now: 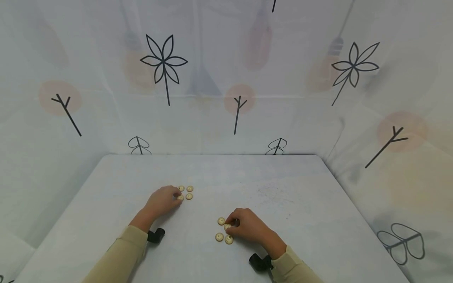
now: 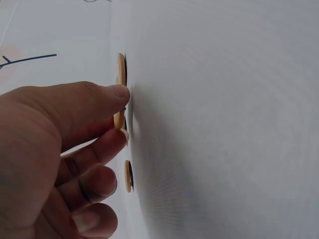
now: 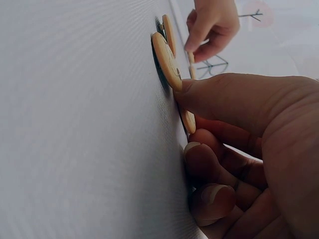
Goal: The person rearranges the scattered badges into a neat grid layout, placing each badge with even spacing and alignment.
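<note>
Small round tan wooden buttons lie in two groups on a white table (image 1: 283, 184). My left hand (image 1: 178, 196) reaches the left group and pinches one button (image 1: 181, 197) between thumb and forefinger; in the left wrist view that button (image 2: 118, 121) sits on the table surface between the fingertips (image 2: 119, 92). Three other buttons (image 1: 190, 189) lie just right of it. My right hand (image 1: 230, 225) pinches a button (image 1: 227, 226) in the nearer group, seen in the right wrist view as a button (image 3: 189, 122) under the thumb. Three other buttons (image 1: 219, 237) lie around it.
White cloth walls printed with black flowers and twigs (image 1: 163, 63) close in the table on three sides. A black wrist camera mount (image 1: 155, 235) sits under the left sleeve and another mount (image 1: 260, 262) under the right. My left hand (image 3: 212, 25) shows far off in the right wrist view.
</note>
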